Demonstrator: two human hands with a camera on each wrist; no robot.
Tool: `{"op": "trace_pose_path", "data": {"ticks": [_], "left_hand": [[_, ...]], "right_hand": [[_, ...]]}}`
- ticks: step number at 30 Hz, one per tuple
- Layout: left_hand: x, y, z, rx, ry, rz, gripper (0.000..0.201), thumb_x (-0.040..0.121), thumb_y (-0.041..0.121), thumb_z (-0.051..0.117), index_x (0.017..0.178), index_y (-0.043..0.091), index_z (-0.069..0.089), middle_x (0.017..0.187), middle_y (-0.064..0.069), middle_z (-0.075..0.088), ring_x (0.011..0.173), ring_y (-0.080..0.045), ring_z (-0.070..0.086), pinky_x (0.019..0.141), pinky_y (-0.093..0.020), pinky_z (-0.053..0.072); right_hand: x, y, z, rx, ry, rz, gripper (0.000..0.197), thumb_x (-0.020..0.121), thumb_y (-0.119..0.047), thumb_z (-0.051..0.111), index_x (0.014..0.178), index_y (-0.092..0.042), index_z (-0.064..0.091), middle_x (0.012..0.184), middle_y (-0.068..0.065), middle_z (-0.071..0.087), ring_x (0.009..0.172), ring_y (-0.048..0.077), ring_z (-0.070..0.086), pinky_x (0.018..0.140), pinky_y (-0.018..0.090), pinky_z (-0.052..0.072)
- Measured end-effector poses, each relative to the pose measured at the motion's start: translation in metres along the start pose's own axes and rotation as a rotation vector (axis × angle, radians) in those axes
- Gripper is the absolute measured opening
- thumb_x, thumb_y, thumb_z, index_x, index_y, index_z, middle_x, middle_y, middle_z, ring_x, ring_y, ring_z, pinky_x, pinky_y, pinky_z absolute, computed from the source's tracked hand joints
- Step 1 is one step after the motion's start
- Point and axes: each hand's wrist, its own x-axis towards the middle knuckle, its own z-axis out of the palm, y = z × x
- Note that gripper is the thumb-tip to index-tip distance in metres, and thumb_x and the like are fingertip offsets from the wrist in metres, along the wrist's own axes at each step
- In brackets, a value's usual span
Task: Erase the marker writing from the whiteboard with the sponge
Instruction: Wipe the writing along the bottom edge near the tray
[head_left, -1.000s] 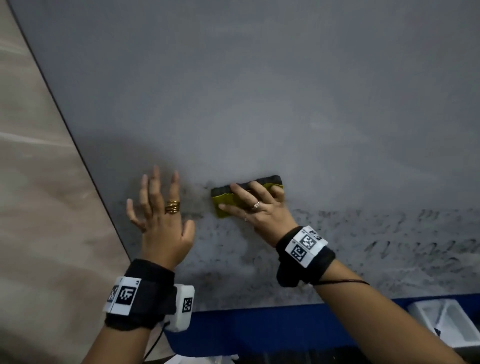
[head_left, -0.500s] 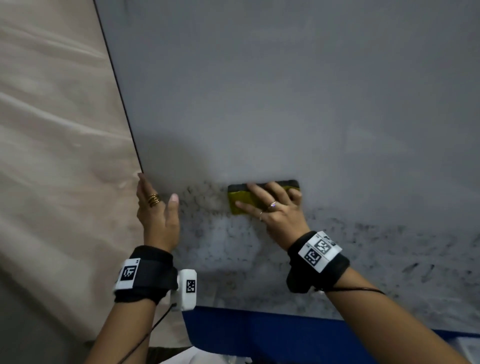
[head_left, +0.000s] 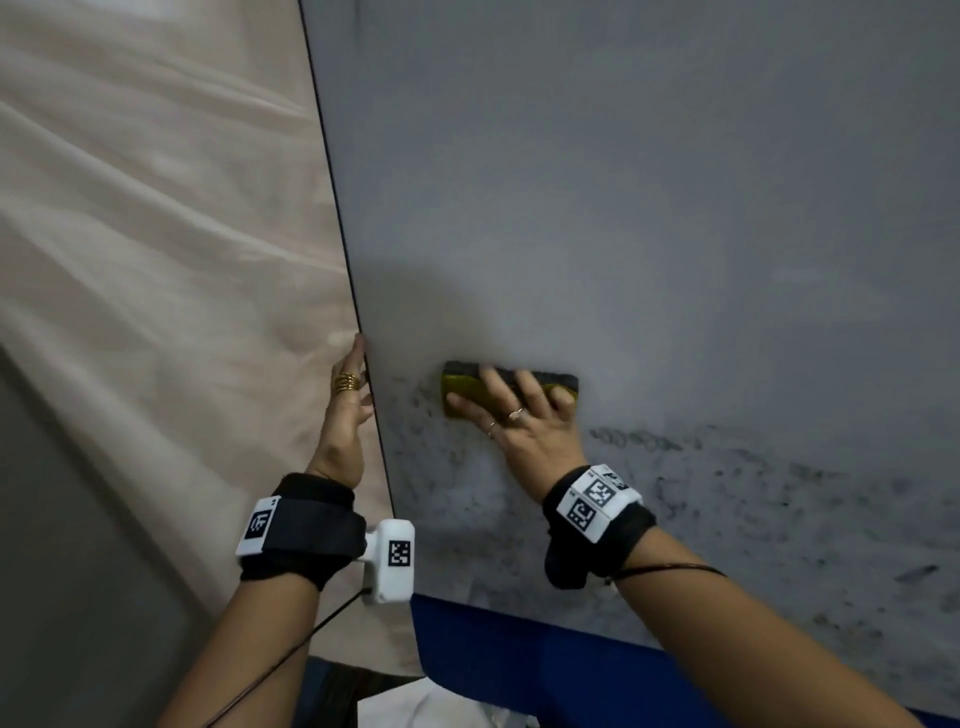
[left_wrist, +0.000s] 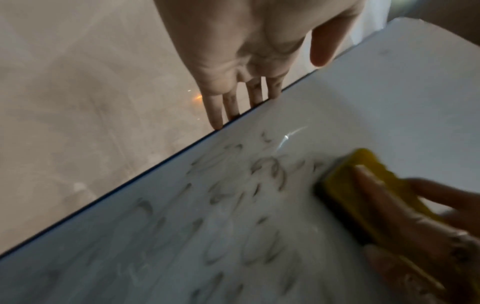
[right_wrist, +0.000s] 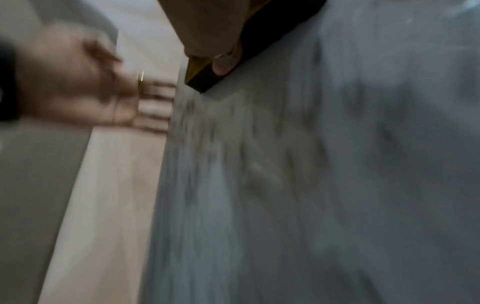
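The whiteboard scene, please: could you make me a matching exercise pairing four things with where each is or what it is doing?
Things:
1. sponge
2. left hand
3. right hand
4. marker writing

States:
A. at the whiteboard's left edge
B. smeared across the lower board
C. flat on the board under fingers
D. pressing on the sponge

Pairs: 1-C, 2-A, 3-D, 4-B

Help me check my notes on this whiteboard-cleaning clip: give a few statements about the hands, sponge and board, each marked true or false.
1. The right hand presses the sponge flat against the whiteboard. True.
2. The left hand holds a marker. False: it holds nothing; its fingers lie at the board's left edge.
3. The marker writing is fully erased. False: smudged marks remain across the lower board.
4. The sponge is yellow with a dark layer. True.
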Motion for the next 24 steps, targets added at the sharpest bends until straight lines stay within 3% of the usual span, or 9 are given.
{"op": "trace_pose_path", "data": {"ticks": [4,7,8,10,13,16,19,22,24], "left_hand": [[0.006,0.005,-0.019,-0.067,-0.063,-0.020,0.066,0.069,0.030,0.040,0.133,0.017,0.041,0.132,0.003,0.048,0.110,-0.012,0.051,0.093,-0.031,0.043],[0.007,0.007,-0.023,-0.106,-0.091,-0.026,0.077,0.058,0.039,0.046,0.131,0.014,0.041,0.125,0.004,0.052,0.109,-0.016,0.052,0.090,-0.031,0.044],[0.007,0.007,-0.023,-0.106,-0.088,-0.024,0.078,0.057,0.040,0.046,0.131,0.014,0.041,0.126,0.003,0.052,0.110,-0.017,0.052,0.089,-0.032,0.044],[0.006,0.007,-0.020,-0.084,-0.091,-0.017,0.078,0.058,0.042,0.045,0.132,0.017,0.041,0.130,0.001,0.049,0.113,-0.017,0.050,0.091,-0.035,0.042],[0.008,0.006,-0.020,-0.048,-0.082,-0.048,0.059,0.072,0.037,0.038,0.130,0.026,0.041,0.135,0.004,0.045,0.113,-0.012,0.048,0.097,-0.038,0.036],[0.007,0.004,-0.020,-0.038,-0.084,-0.044,0.052,0.072,0.035,0.034,0.123,0.034,0.045,0.132,0.008,0.046,0.110,-0.009,0.048,0.098,-0.037,0.032],[0.009,0.002,-0.021,-0.037,-0.081,-0.017,0.059,0.068,0.036,0.036,0.125,0.026,0.046,0.129,0.007,0.048,0.107,-0.006,0.051,0.094,-0.025,0.032],[0.011,-0.001,-0.025,-0.020,-0.092,0.066,0.063,0.070,0.039,0.035,0.128,0.015,0.045,0.126,0.006,0.053,0.104,-0.005,0.056,0.088,-0.017,0.038],[0.014,-0.005,-0.027,-0.019,-0.097,0.095,0.065,0.069,0.043,0.034,0.126,0.015,0.046,0.127,0.005,0.053,0.107,-0.008,0.056,0.093,-0.021,0.040]], "right_hand": [[0.043,-0.001,-0.016,0.044,0.044,0.105,0.060,0.074,-0.018,0.035,0.122,-0.046,0.056,0.134,-0.004,0.039,0.114,0.026,0.035,0.079,0.036,0.023],[0.050,-0.038,-0.006,0.057,-0.155,-0.041,0.053,0.068,-0.032,0.059,0.119,-0.047,0.058,0.132,-0.008,0.054,0.116,0.024,0.034,0.081,0.033,0.024],[0.042,-0.052,0.002,0.081,-0.217,-0.104,0.052,0.066,-0.033,0.064,0.116,-0.047,0.061,0.130,-0.010,0.057,0.117,0.022,0.035,0.081,0.033,0.026],[0.027,-0.067,0.010,0.106,-0.305,-0.195,0.046,0.072,-0.026,0.050,0.111,-0.045,0.065,0.130,-0.009,0.057,0.120,0.021,0.035,0.083,0.033,0.028],[0.000,-0.068,0.020,0.116,-0.416,-0.296,0.055,0.075,-0.019,0.048,0.124,-0.041,0.057,0.144,-0.004,0.043,0.128,0.026,0.033,0.091,0.034,0.030],[-0.004,-0.054,0.020,0.108,-0.309,-0.296,0.049,0.070,-0.022,0.051,0.112,-0.044,0.065,0.133,-0.004,0.048,0.117,0.021,0.038,0.081,0.033,0.028],[0.019,-0.042,0.009,0.110,-0.094,-0.094,0.045,0.076,-0.023,0.046,0.110,-0.042,0.066,0.123,-0.004,0.062,0.112,0.024,0.039,0.077,0.034,0.026],[0.046,-0.038,-0.004,0.103,0.003,0.009,0.061,0.063,-0.016,0.057,0.118,-0.040,0.062,0.132,-0.001,0.051,0.115,0.027,0.036,0.079,0.036,0.025],[0.048,-0.042,-0.002,0.102,-0.027,0.028,0.063,0.064,-0.017,0.056,0.122,-0.040,0.059,0.134,0.000,0.037,0.117,0.027,0.034,0.079,0.036,0.025]]}}
